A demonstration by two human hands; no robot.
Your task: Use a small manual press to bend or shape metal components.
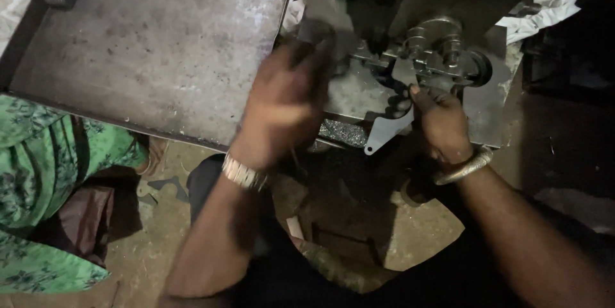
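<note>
My left hand [285, 100], blurred by motion and wearing a metal wristwatch, is raised in front of a flat grey sheet-metal piece [320, 0]; whether it grips that piece is unclear. My right hand [441, 122], with a metal bangle at the wrist, pinches a thin cut metal strip [386, 130] that sticks out from the press machine [442, 45]. The strip ends in a rounded tip with a small hole, hanging below the machine's bed.
A worn steel table [160, 39] fills the upper left. A person in green patterned cloth [45, 173] sits at the left edge. Metal offcuts [168, 186] lie on the dirt floor. Crumpled white rags [544, 10] sit at the upper right.
</note>
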